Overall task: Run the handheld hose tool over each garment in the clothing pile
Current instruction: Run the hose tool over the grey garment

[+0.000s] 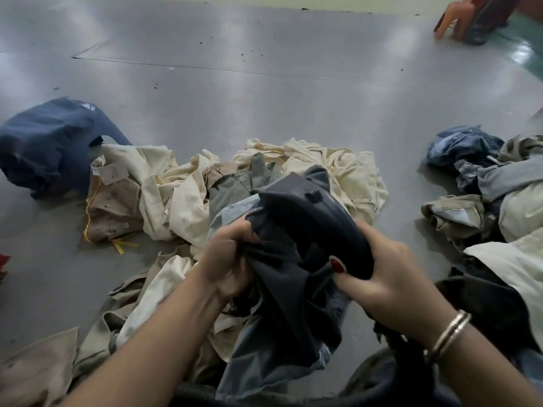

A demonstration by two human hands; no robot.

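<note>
Head view looks down on a grey floor (264,83) strewn with clothes. Near centre, at about 6 o'clock from the cream heap, the dark grey handheld tool (320,212) lies with its long axis running from 10 o'clock down to 4 o'clock, its narrower end pointing up-left toward the cream garments (332,165) and its rounded rear end toward the right hand (379,277). That hand grips the rear of the tool, thumb with a red nail laid across its lower edge, fingers curled round the far side. A dark navy garment (282,292) drapes over and under the tool; the left hand (229,259) clenches a bunch of this cloth at the tool's 8 o'clock side. Pale blue denim (232,212) shows just beyond the left knuckles.

A ribbed black hose (199,396) crosses the bottom edge at 6 o'clock. A navy garment (50,142) lies at 9 o'clock, a second mixed heap (482,183) at 3 o'clock, and khaki pieces (114,207) at 8 o'clock. Bangles (449,333) circle the right wrist.
</note>
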